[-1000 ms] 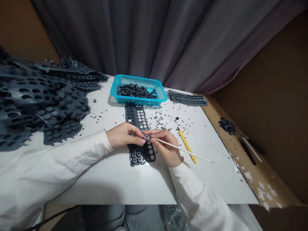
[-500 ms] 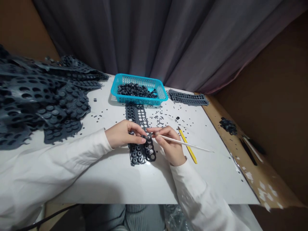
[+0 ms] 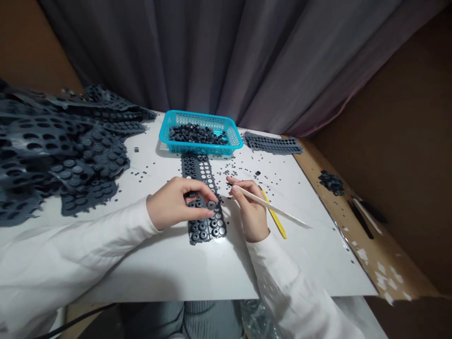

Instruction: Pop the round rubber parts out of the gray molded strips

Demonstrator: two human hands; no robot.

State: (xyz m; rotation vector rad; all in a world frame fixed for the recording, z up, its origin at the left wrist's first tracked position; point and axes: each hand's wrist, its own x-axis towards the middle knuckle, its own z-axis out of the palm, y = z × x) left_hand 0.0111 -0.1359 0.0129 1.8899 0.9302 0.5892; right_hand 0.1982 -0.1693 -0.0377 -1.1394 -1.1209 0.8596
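Your left hand (image 3: pixel 173 200) pinches a small dark ring (image 3: pixel 211 205) between thumb and forefinger, just above the perforated strip (image 3: pixel 198 172) that lies beneath your fingers. Your right hand (image 3: pixel 254 212) grips a slim white-handled tool (image 3: pixel 278 208) the way one holds a pen, its dark tip near the ring, between one and two o'clock from it, and apart from it. (What the other fingers of your left hand press on, I can't tell; they hide it.)

The step in hand looks like fine work on one ring at a time, and at this instant the ring is presented with the tool held off. To my eye, any next touch of the tip calls for a firm, level pinch on the ring, with the left fingertips kept out of the tip's path; letting the ring go calls only for easing that pinch.

Taking the ring as the clock's centre, the blue basket (image 3: pixel 197 150) sits at twelve, with many small black pieces (image 3: pixel 194 135) in it, and the yellow tool (image 3: pixel 278 225) lies near three, partly behind your white-handled one.
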